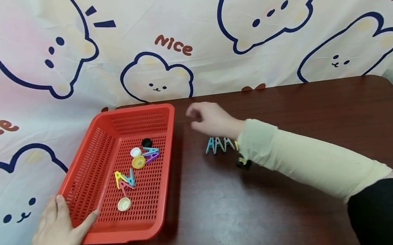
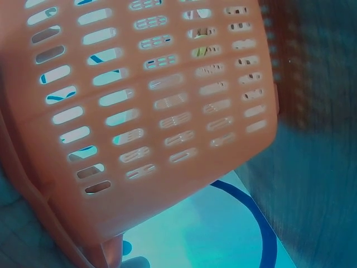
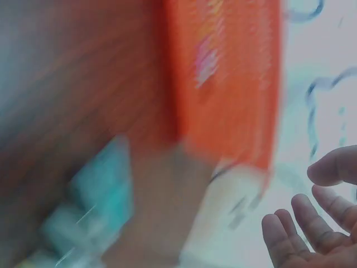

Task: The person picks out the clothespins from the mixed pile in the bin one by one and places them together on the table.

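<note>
One red perforated plastic basket (image 1: 89,180) is sitting on the dark brown wooden counter (image 1: 292,127), and the left hand (image 1: 54,238) is resting against its near left corner, fingers straight and relaxed along the outer wall, thumb lying on the rim. In the left wrist view the slotted wall of the basket (image 2: 150,111) is filling the picture right next to that hand, with one fingertip showing at the bottom edge.

Inside the basket, ahead of and to the right of the left hand, three round bottle caps are lying: one white (image 1: 135,151), one yellow (image 1: 138,162), one pale cream (image 1: 124,204). One black round cap (image 1: 146,143) is lying beyond them. Small plastic clothes pegs are lying there too: a yellow one (image 1: 118,178), a blue one (image 1: 131,178) and a purple one (image 1: 151,154).

The right hand (image 1: 210,118) is hovering above the counter just to the right of the basket's far corner, holding nothing, its fingers loosely curled; the right wrist view shows the fingertips (image 3: 304,223) spread and relaxed. Just behind that hand's wrist, a row of about four pastel pegs (image 1: 221,144) is standing on the counter, partly hidden by the cream sleeve (image 1: 308,162). A small black object (image 1: 243,162) is lying beneath the forearm.
</note>
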Tool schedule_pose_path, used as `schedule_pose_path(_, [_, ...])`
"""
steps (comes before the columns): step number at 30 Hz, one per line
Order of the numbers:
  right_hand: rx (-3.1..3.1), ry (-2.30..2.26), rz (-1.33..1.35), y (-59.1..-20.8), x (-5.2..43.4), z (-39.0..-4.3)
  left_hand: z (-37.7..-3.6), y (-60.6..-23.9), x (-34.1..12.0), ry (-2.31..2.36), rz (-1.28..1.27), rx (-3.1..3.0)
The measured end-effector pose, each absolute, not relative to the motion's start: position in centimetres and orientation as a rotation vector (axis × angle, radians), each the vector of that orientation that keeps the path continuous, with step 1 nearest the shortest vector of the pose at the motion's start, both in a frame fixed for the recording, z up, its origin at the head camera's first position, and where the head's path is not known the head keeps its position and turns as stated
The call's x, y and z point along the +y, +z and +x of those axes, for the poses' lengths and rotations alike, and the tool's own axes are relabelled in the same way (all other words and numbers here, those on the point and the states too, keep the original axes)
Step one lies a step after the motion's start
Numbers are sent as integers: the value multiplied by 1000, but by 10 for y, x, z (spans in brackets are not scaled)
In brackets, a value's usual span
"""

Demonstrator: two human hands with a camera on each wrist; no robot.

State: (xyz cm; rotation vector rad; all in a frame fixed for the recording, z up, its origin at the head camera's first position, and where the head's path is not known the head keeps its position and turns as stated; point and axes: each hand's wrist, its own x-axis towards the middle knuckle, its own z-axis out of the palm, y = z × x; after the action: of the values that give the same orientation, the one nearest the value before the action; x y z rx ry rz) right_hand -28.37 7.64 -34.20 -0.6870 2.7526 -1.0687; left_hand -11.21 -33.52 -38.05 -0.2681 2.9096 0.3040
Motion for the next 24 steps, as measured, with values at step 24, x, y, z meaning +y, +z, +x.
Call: schedule_pose_path(24, [2471,-910,-951,-305,-113,-240,-111,-373,-330,315,-243,2926])
